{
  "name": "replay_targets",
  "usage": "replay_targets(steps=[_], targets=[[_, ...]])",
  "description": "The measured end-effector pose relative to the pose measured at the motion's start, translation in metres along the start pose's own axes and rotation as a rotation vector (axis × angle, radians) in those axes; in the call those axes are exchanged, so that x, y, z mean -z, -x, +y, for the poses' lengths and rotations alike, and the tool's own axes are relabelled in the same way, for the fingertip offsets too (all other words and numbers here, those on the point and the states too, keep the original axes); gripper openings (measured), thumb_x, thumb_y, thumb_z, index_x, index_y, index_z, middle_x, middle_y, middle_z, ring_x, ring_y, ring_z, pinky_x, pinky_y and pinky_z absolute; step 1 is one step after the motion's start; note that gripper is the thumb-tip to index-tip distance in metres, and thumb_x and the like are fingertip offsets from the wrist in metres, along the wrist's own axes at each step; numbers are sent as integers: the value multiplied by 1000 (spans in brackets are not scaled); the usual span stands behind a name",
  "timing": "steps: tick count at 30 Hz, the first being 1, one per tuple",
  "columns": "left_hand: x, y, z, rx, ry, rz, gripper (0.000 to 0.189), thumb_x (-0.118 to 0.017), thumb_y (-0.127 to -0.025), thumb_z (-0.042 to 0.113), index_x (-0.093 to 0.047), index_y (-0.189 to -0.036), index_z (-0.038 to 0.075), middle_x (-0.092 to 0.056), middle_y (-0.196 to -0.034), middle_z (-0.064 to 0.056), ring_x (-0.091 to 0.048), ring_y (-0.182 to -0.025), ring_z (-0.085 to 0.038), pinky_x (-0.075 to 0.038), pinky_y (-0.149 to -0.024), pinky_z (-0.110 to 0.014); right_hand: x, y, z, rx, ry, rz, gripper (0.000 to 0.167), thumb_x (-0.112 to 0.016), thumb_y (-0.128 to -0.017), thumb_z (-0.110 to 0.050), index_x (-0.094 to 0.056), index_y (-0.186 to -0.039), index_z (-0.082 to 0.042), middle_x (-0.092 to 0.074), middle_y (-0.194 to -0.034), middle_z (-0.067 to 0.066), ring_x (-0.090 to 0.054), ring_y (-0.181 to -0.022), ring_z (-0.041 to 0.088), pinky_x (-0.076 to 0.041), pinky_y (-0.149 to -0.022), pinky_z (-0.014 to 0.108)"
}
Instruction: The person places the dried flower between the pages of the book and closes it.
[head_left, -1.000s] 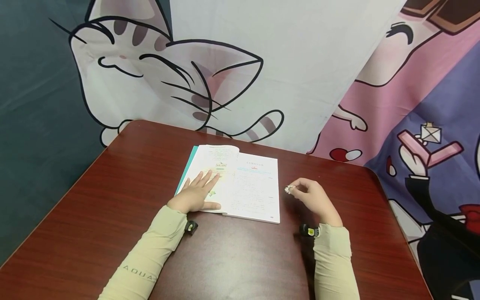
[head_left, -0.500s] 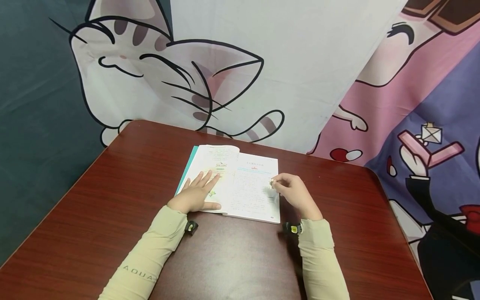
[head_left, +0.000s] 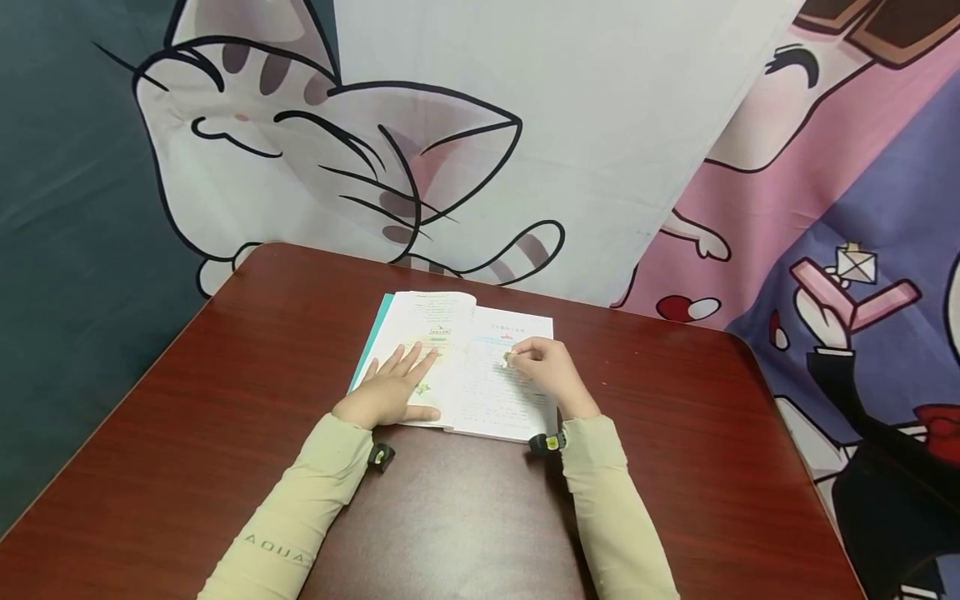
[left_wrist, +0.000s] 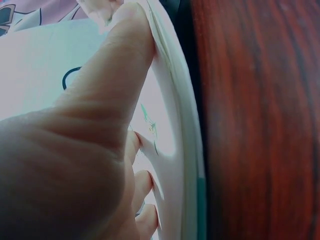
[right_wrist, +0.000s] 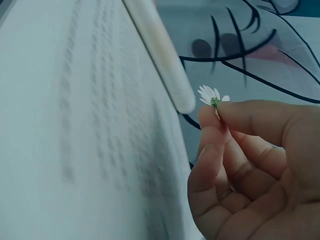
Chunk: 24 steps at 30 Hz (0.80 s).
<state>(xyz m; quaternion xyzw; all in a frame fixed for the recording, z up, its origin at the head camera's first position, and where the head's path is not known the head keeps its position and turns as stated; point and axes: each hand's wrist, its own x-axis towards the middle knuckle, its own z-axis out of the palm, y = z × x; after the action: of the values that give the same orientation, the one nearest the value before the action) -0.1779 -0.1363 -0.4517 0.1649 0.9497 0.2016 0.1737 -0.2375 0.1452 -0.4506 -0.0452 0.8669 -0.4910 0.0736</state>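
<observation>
An open book [head_left: 487,392] with printed pages and a teal cover edge lies on the table. Flat on its left page rests my left hand [head_left: 386,396], fingers spread; in the left wrist view its thumb [left_wrist: 117,60] lies along the page near the lower edge. Over the right page, my right hand [head_left: 551,373] pinches a small white daisy [head_left: 507,358] between thumb and forefinger. The right wrist view shows the daisy's [right_wrist: 211,96] white petals and green base, the petals pointing away from the fingertips. Whether the daisy touches the paper I cannot tell.
The reddish-brown wooden table [head_left: 247,400] spreads around the book on all sides. Behind it hangs a cloth backdrop [head_left: 600,125] with cartoon cat figures. Each wrist wears a small black camera [head_left: 381,456].
My right hand has moved left with the daisy, from the table beside the book to above the right page. The left hand has stayed in place on the left page.
</observation>
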Motion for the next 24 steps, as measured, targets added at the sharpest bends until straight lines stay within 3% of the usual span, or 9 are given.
replay_targets(steps=[11,24], targets=[[0,1,-1,-7,2,14,97,-67,-93,55,-15,-164,13,-7,-169,-18,-1,-155,-41,-4,-118,-68,-27,-16,-8,18,-35,-46,5,-72,-92,-7,-72,-91,-2,-67,-75,5,-58,-65,14,-52,-64,26],[1,0,0,5,7,-1,98,-66,-93,55,-13,-164,15,-6,-169,-17,0,-155,-40,-2,-119,-67,-37,-18,-14,-27,62,-30,7,-74,-91,-12,-72,-87,-7,-67,-76,3,-57,-67,14,-46,-62,27]])
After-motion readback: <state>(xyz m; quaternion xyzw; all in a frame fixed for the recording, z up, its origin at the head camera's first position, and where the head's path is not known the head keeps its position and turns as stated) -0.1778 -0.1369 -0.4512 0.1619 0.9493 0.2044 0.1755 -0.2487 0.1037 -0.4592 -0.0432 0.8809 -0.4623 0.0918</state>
